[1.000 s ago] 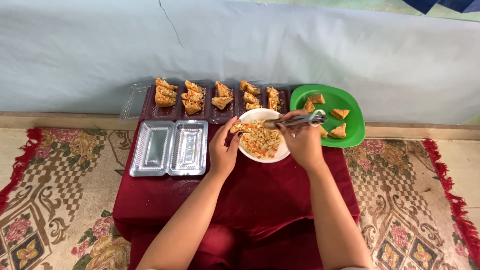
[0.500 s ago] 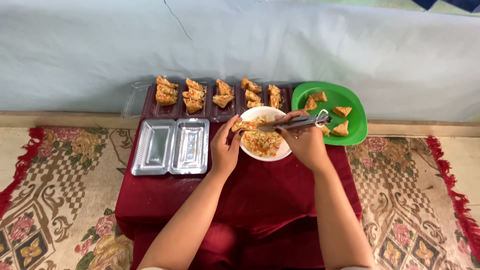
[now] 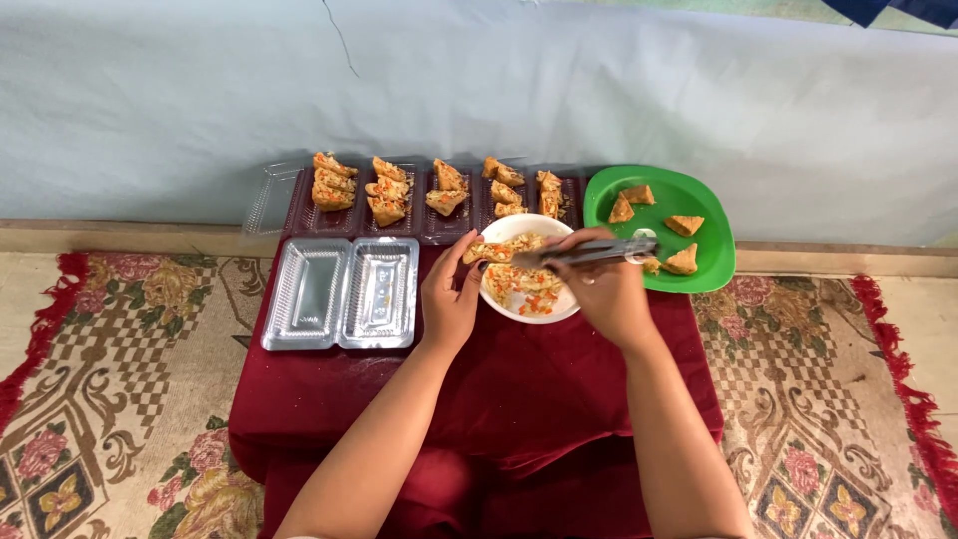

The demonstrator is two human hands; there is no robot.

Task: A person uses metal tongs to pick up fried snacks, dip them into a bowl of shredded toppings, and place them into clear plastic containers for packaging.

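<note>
- The left hand [image 3: 451,297] holds a fried piece [image 3: 489,251] at the edge of the white bowl [image 3: 559,308]. Its fingers are curled close around the near end of the piece.
- The right hand [image 3: 602,289] holds metal tongs [image 3: 589,253]. Its fingers are closed tight on the handles.
- The tongs are squeezed almost shut, and their tips point at the fried piece, right by the left fingertips. I cannot tell if the tips touch it.
- The bowl sits under both hands. It has chopped filling [image 3: 524,284] in it, with orange and pale bits.
- Just past the right fingers is a green plate [image 3: 699,200] with four plain fried pieces on it.
- Past the left fingers, farther back, is a row of clear trays [image 3: 429,195] with stuffed pieces inside.
- To the left of the left hand lie two empty trays [image 3: 341,292], side by side and touching.
- All of this sits on a dark red cloth [image 3: 499,399] over a low table.
- A patterned rug [image 3: 120,359] lies on the floor on both sides.
</note>
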